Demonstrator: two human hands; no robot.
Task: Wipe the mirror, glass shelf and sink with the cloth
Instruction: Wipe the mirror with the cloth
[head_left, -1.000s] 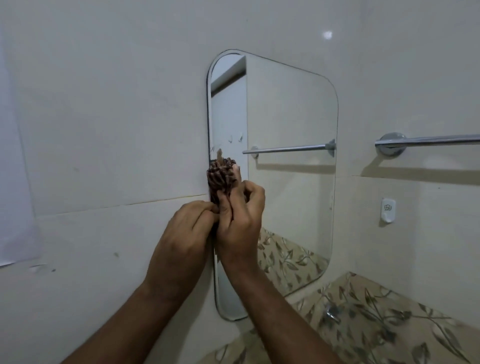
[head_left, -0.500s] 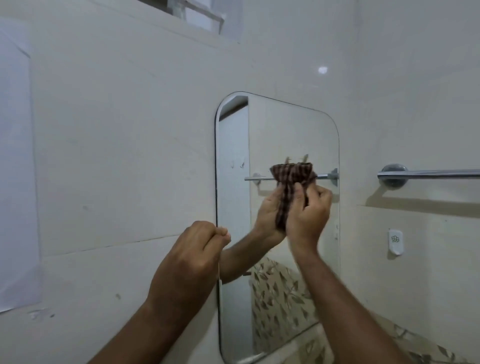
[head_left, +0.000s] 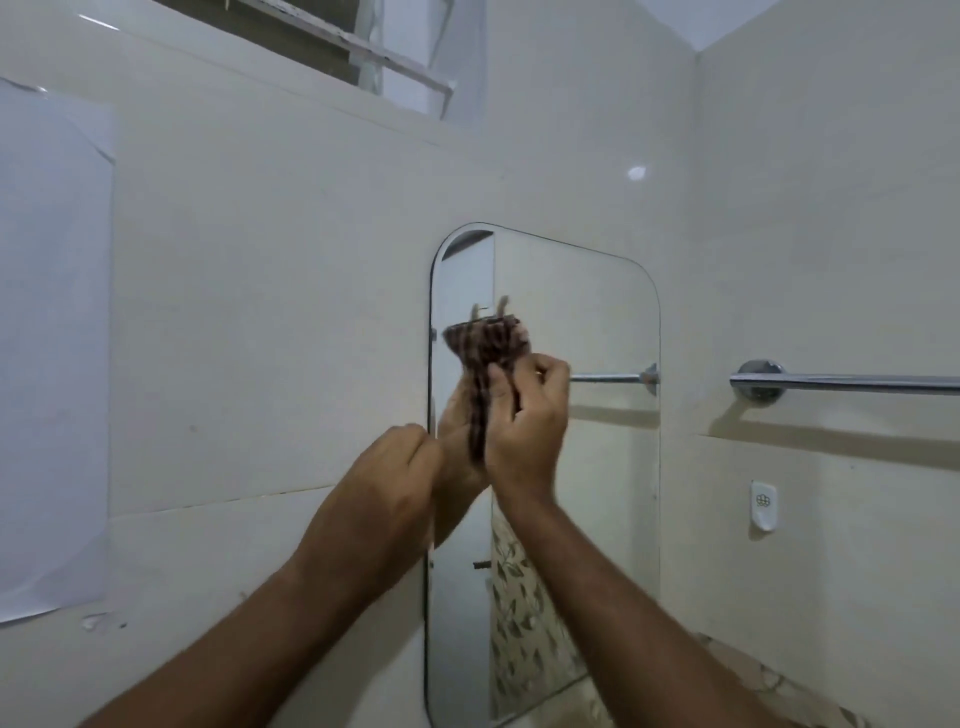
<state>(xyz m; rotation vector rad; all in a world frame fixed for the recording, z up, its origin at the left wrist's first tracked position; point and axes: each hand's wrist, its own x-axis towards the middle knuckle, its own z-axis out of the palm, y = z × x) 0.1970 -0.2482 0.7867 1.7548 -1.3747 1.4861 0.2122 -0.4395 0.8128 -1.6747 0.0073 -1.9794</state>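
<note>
- My right hand (head_left: 524, 415) has its fingers curled round a bunched dark red-and-brown checked cloth (head_left: 485, 353), pressing it against the upper left part of the rounded-corner frameless wall mirror (head_left: 587, 467).
- My left hand (head_left: 384, 478) is at the mirror's left edge, fingers curled; I cannot tell whether they pinch the edge or simply rest closed against the wall.
- Risk, as I judge it: the cloth is wadded tight, so only a small patch meets the glass and streaks or missed strips are likely, above all at the top corners and low down.
- Pushing hard on an unframed mirror could shift it on its fixings, which I cannot see.
- Neither glass shelf nor sink is in view, so both look still to be done.
- Count: one mirror, one cloth, two hands, one chrome towel rail (head_left: 852, 384) on the side wall plus its reflection, one small white wall hook (head_left: 763, 512), one pale paper sheet (head_left: 52, 353) on the left.
</note>
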